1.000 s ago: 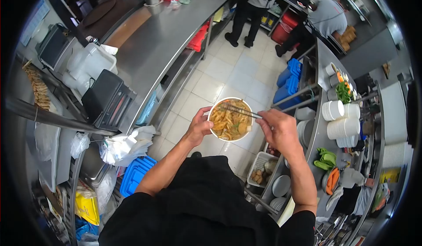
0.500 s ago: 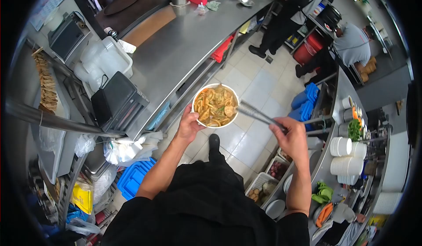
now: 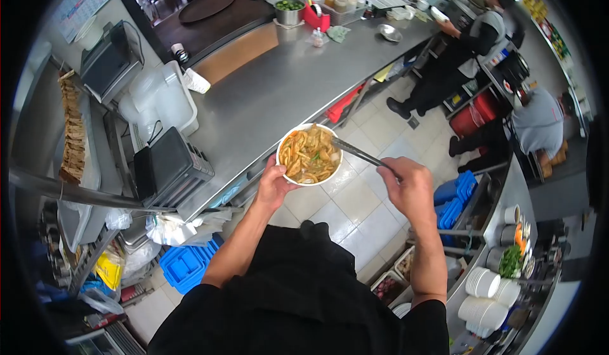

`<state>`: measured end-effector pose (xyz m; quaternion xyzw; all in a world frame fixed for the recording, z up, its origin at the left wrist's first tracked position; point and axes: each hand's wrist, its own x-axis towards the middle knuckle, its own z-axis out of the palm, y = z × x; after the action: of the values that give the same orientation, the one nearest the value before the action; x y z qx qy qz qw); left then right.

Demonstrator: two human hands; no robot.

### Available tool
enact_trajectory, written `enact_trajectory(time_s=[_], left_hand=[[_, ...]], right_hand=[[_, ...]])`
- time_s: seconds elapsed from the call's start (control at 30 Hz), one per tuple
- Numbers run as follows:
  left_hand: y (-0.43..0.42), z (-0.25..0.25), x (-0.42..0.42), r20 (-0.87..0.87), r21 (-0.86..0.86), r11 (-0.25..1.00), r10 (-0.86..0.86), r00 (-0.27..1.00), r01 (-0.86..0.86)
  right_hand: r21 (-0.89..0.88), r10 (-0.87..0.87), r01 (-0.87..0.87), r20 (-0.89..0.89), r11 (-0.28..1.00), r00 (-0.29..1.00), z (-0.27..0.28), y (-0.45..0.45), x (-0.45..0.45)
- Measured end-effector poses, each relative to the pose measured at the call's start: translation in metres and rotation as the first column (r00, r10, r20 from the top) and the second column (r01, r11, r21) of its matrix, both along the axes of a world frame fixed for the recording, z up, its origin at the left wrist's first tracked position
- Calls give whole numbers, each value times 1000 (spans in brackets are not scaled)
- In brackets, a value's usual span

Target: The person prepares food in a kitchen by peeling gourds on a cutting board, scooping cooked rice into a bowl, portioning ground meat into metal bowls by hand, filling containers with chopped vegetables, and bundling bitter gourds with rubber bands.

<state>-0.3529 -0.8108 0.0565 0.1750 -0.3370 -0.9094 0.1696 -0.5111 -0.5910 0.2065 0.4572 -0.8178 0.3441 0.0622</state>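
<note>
A round white bowl (image 3: 309,154) filled with noodles, sliced pieces and a bit of green in brownish sauce is in front of my body, above the floor. My left hand (image 3: 274,182) grips it from the lower left, thumb on the rim and fingers underneath. Metal tongs (image 3: 363,153) are held in my right hand (image 3: 406,182), fingers closed round them. Their tips reach the bowl's right rim, at the edge of the food.
A long steel counter (image 3: 273,98) runs across ahead, with a metal dish (image 3: 389,33) on it. Two people (image 3: 460,57) (image 3: 536,123) stand at the upper right. Stacked white bowls (image 3: 483,312) are lower right; a blue crate (image 3: 184,269) is lower left.
The view has turned to the right, showing more counter. The tongs left the food and moved right, then came back to the bowl's right rim. The bowl stays in my left hand.
</note>
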Motion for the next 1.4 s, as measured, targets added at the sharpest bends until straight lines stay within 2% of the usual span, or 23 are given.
enact_trajectory(time_s=[0.07,0.1,0.2,0.33,0.43,0.53,0.63,0.73,0.83,0.87,0.9,0.97,1.0,1.07,1.27,1.33,1.4], left_hand=[[-8,3,-15,-15,6,999,32,999,-32],[-14,3,-22,-1,15,999,38,999,-38],[-30,1,-46,28,18,996,87,996,-87],[-62,-16,-77,24,27,994,110,994,-110],[-91,-28,-99,53,26,992,125,991,-126],[-125,-34,-124,44,20,994,111,993,-112],[-155,-40,-150,34,31,994,103,994,-104],[-183,-51,-171,45,34,993,110,993,-111],[-207,-60,-190,29,39,994,103,994,-104],[-213,-65,-196,33,27,993,112,993,-113],[-218,-72,-204,30,16,994,107,994,-108],[-227,-75,-217,-14,8,997,81,997,-81],[-230,-73,-222,-31,3,999,52,998,-51],[-235,-68,-232,-42,10,1000,9,999,-8],[-264,-91,-259,20,46,999,-12,1000,11],[-272,-99,-271,94,70,997,6,996,-13],[-282,-114,-282,126,45,998,32,992,-38]], right_hand=[[23,24,-26,72,999,997,11,-9,-10],[37,127,-129,55,991,990,7,-15,-16],[116,209,-206,-11,972,978,-3,-46,-26],[100,154,-148,-50,984,987,-24,-91,-64],[120,129,-135,57,984,990,-14,-118,-80],[114,66,-70,40,991,997,-12,-144,-97],[209,1,-4,13,978,1000,-29,-182,-123],[153,-23,7,101,988,995,-26,-206,-144],[64,-125,126,-16,990,992,-33,-234,-172],[11,-143,143,73,990,987,-48,-244,-185],[119,-169,157,92,980,981,-58,-252,-197],[67,-151,143,141,987,978,-77,-268,-209],[100,-171,165,50,981,984,-82,-274,-211],[60,-141,143,-29,988,990,-95,-278,-215],[63,-198,196,24,979,980,-100,-285,-218],[31,-202,200,57,979,978,-110,-288,-217],[87,-215,208,75,974,974,-121,-296,-218]])
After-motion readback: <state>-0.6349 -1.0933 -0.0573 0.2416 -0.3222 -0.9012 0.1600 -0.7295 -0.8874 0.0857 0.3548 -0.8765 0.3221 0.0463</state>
